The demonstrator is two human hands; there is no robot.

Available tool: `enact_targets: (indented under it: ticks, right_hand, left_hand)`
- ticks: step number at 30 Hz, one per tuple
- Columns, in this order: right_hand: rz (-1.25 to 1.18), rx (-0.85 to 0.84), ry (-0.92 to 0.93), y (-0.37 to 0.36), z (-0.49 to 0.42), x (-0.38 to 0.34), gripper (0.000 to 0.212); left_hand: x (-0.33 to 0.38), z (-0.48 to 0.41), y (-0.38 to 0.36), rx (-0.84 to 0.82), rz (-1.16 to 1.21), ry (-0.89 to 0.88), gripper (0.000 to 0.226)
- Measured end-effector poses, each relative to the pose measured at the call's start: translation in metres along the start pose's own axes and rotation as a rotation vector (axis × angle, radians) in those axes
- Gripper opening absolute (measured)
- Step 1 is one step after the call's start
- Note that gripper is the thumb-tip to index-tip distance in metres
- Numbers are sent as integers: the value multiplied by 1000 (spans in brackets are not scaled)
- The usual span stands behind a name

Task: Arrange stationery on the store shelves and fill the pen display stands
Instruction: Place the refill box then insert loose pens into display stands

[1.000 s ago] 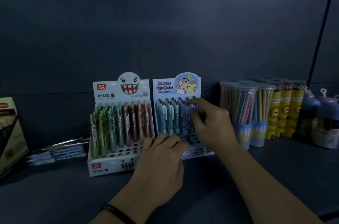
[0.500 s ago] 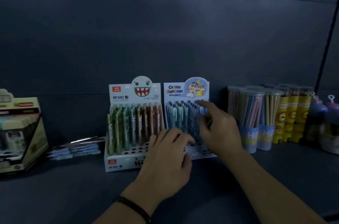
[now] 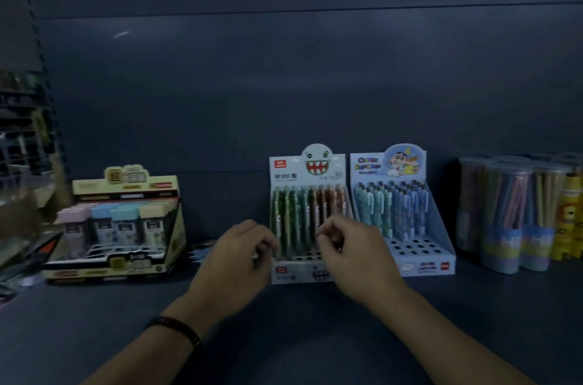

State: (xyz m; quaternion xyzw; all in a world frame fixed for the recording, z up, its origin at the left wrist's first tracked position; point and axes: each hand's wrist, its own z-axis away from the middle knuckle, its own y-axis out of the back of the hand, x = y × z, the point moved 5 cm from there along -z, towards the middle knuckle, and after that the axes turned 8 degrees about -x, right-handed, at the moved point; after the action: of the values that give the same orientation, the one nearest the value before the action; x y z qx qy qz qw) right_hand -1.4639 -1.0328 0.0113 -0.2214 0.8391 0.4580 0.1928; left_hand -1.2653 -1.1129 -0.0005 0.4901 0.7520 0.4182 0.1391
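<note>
— Biggest risk from here?

— Knocking over the monster-face stand (image 3: 307, 170), most likely. Stands at centre frame on the shelf (image 3: 284, 337), loaded with green and brown pens (image 3: 303, 211) in the back rows and with bare holes in front. Looks light and top-heavy. Could tip or slide under one careless tug.

— And the left hand (image 3: 236, 261)?

— Sits just left of centre, curled at the stand's front left corner, touching it or just beside. Cannot tell whether gripping cardboard, a pen or nothing, given the blur.

— The right hand (image 3: 353, 258)?

— Hovers just right of centre, in front of the brown pens, with thumb tip drawn to forefinger. Might be pinching a pen. Cannot tell from this view either.

— Anything else likely to go wrong?

— Catching a neighbour while lifting one pen. Packed close together, so apt to rise in pairs or lean. Also bumping the blue cartoon stand (image 3: 441, 236), just beside on the right and part filled with blue pens (image 3: 388, 211).

— Further out?

— Well apart from both hands: a box display of pastel cases (image 3: 126, 217) at left and clear pencil tubs (image 3: 504, 201) at far right. No real danger there.
</note>
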Motion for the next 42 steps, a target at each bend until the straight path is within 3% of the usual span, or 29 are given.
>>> enact_targets:
  ticks: [4,9,13,24,29,35,42]
  right_hand:
    - [5,-173,20,-37,-7,-30,12]
    - [65,-236,34,-71,-3,-37,8]
    - [97,-223,9,-72,3,-32,9]
    - [12,-230,-54,-67,7,-31,16]
    - [-3,-232,-53,-67,7,-31,16]
    - [-37,-231,-57,-67,6,-29,17]
    - [-74,-234,-51,-69,5,-25,18]
  left_hand:
    - [-49,22,21,57,-30,102,26]
    - [-93,33,8,38,-104,248,30]
    - [-90,32,-2,-57,-232,281,38]
    - [-89,33,-7,-159,-315,367,39]
    - [-88,35,-6,-140,-292,379,23]
    - [-89,36,-7,-162,-301,396,29]
    - [-89,38,-5,-140,-279,377,14]
